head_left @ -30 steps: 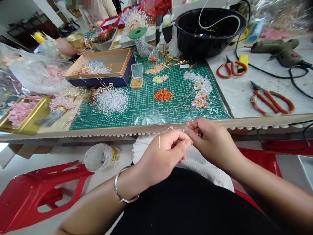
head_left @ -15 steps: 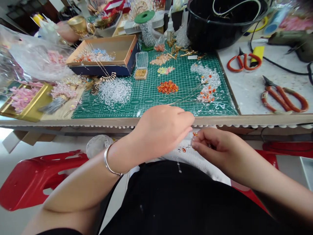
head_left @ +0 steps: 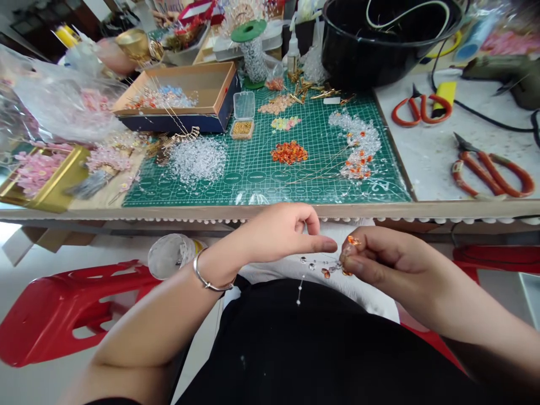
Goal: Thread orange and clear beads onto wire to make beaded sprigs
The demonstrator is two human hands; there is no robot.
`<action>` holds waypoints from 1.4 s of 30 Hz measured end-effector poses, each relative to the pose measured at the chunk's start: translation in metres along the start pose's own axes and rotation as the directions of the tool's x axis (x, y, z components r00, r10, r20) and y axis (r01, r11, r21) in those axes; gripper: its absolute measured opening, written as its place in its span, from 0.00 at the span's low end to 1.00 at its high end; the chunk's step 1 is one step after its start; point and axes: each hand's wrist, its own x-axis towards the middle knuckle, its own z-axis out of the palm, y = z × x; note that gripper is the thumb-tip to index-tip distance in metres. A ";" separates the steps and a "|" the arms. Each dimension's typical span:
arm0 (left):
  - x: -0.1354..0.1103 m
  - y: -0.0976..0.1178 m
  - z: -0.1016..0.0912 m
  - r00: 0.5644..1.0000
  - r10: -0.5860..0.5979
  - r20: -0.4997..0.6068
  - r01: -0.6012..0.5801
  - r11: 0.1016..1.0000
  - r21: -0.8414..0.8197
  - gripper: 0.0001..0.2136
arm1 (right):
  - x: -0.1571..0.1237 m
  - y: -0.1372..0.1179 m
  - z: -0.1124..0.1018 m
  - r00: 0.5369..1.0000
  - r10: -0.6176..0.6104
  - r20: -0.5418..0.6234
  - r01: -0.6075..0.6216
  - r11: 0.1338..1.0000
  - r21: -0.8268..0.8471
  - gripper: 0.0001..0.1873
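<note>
My right hand (head_left: 379,259) pinches a wired bead spray (head_left: 327,272) between thumb and forefinger, over my lap. Orange and clear beads on fine wire stick out to the left of the fingertips, and an orange cluster shows above the thumb. Close by on the left is my left hand (head_left: 291,233), its thumb stretched toward the spray and the forefinger bent, with a gap between them. Nothing shows in its grasp; the other fingers are partly hidden. Below the spray hangs a thin strand with small white beads (head_left: 299,289).
On the green cutting mat (head_left: 253,188) lie clear beads (head_left: 198,160), orange beads (head_left: 289,152) and wired bead sprays (head_left: 358,157). Red-handled pliers (head_left: 491,169) rest at right, near a black basin (head_left: 388,50). An open box (head_left: 177,95) stands left; a red stool (head_left: 76,309) is below.
My left hand has turned and drawn back slightly, so its thumb and bent forefinger now show. My right hand has shifted a little right and down with the bead spray.
</note>
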 end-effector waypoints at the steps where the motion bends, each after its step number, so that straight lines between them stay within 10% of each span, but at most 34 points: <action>1: 0.004 -0.006 0.001 0.996 0.001 0.093 0.008 0.995 -0.101 0.18 | 0.000 0.000 0.001 1.000 -0.018 -0.011 0.018 1.000 0.017 0.19; 6: 0.022 -0.036 0.020 0.842 0.158 0.515 0.177 0.821 -0.542 0.13 | 0.001 0.001 0.007 0.997 -0.067 -0.026 0.071 0.973 0.218 0.17; 10: 0.027 -0.047 0.041 0.744 0.296 0.598 0.293 0.661 -0.691 0.13 | 0.007 -0.002 0.011 0.996 -0.081 -0.025 0.084 0.922 0.378 0.14; 13: 0.021 -0.044 0.050 0.720 0.345 0.602 0.329 0.594 -0.735 0.13 | 0.013 -0.003 0.009 0.982 -0.060 -0.179 0.087 0.985 0.146 0.15; 18: 0.003 -0.034 0.054 0.835 0.299 0.462 0.276 0.498 -0.822 0.12 | 0.022 -0.004 0.005 0.918 -0.128 -0.376 0.022 0.962 -0.273 0.09; 27: -0.014 -0.033 0.054 0.935 0.297 0.194 0.082 0.350 -0.933 0.24 | 0.033 -0.002 0.002 0.893 -0.134 -0.429 -0.042 0.926 -0.376 0.08; 32: -0.019 -0.024 0.051 0.982 0.085 0.169 0.123 0.390 -0.913 0.16 | 0.036 0.002 0.002 0.879 -0.123 -0.461 -0.059 0.931 -0.361 0.07; 36: -0.026 -0.012 0.055 0.982 -0.069 0.174 0.176 0.662 -0.729 0.10 | 0.041 0.001 0.003 0.882 -0.108 -0.458 -0.083 0.922 -0.378 0.07; 39: -0.037 0.002 0.054 1.000 0.009 -0.003 -0.009 0.993 -0.118 0.09 | 0.046 0.002 0.002 0.907 -0.092 -0.411 -0.096 0.905 -0.414 0.07; 42: -0.053 0.020 0.046 0.959 0.284 -0.009 -0.201 0.699 0.686 0.11 | 0.047 0.001 0.003 0.949 -0.080 -0.305 -0.072 0.886 -0.459 0.08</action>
